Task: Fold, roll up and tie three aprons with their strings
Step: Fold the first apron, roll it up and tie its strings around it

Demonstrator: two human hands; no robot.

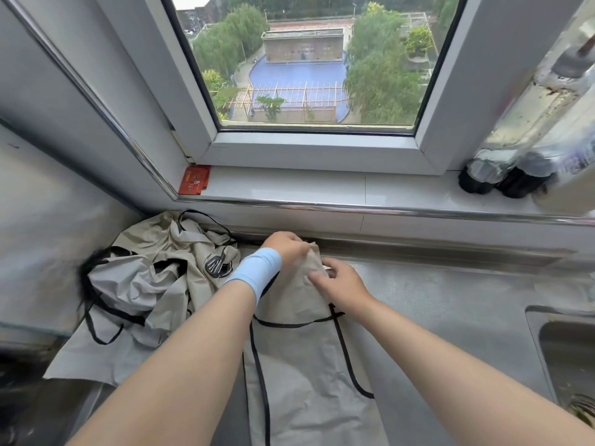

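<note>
Apron of beige cloth [306, 365] with black trim, folded into a long strip, lies at centre frame on the grey steel worktop [450, 300]. The left hand [286, 247], wearing a blue wristband, and the right hand [341, 284] each have their grip clamped on its far end. Starting unevenly here could leave the roll skewed or loose. A crumpled pile of beige aprons [154, 278] waits at left.

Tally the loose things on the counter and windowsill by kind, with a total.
Folded apron: 1
Crumpled apron heap: 1, aprons inside uncountable
Red packet: 1
Dark-capped bottles: 2
Total: 5
</note>
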